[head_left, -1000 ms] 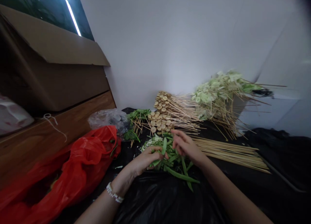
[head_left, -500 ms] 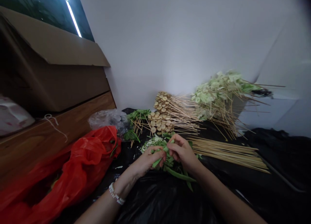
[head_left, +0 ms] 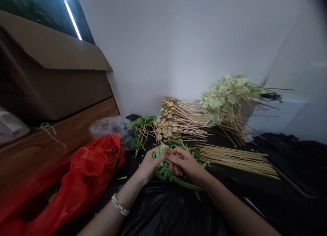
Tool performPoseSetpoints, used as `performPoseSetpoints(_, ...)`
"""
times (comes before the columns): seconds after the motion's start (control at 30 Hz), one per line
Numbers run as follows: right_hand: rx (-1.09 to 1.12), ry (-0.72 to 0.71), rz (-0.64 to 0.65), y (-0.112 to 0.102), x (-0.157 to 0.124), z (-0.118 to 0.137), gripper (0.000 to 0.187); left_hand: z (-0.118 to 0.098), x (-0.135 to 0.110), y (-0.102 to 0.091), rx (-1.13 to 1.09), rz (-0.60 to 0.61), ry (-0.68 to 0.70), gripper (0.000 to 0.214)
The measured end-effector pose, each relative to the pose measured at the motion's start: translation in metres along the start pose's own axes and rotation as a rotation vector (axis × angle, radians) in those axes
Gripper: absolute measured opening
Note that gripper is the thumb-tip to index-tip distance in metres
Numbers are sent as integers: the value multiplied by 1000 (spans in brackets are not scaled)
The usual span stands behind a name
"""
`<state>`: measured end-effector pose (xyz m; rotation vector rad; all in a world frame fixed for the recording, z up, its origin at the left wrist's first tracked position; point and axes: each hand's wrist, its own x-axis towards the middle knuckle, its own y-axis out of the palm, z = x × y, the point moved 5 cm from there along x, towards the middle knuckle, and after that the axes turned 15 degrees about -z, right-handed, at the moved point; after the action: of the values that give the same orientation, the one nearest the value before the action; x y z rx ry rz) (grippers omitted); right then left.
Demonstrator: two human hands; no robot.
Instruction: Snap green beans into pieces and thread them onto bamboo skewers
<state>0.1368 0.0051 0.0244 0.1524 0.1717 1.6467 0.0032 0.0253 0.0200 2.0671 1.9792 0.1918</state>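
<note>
My left hand is closed over the pile, with cut green vegetable pieces showing at its curled fingers. My right hand is beside it, thumb and fingertips pinched together close to the left fingertips. Whatever lies between the right fingers is too small to make out. Under both hands spreads a heap of green vegetable pieces, some cut short. One long flat green strip sticks out below my right hand. Pale shredded bits show behind the hands.
Skewered pale round slices stand behind the heap, with skewered cabbage leaves to their right. Bare wooden skewers lie at the right on black plastic. Left are a red plastic bag, skewered greens and a cardboard box.
The green piece that was held across both hands no longer shows between them. Both hands have shifted slightly, with the fingertips still close together. The whole view has moved a little.
</note>
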Motion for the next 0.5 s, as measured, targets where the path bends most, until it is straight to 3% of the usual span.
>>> performPoseSetpoints(0.07,-97,-56,-86,-14,5,7,36,-3,3,-5,-91,-55,-31,35)
performPoseSetpoints(0.13,-183,-171,-263,-41,13,19,34,-6,7,-7,-245,-51,-123,33)
performPoseSetpoints(0.2,-318,-265,-395,-67,21,26,29,-6,8,-6,-415,-13,-289,29)
performPoseSetpoints(0.27,-592,-350,-474,-86,27,28,20,-4,7,-4,-553,-7,-467,23)
performPoseSetpoints(0.37,-1063,-425,-451,-91,32,18,17,2,5,-5,-633,-94,-620,16)
performPoseSetpoints(0.5,-1334,-412,-407,-83,36,-1,20,7,6,-9,-603,-180,-613,15)
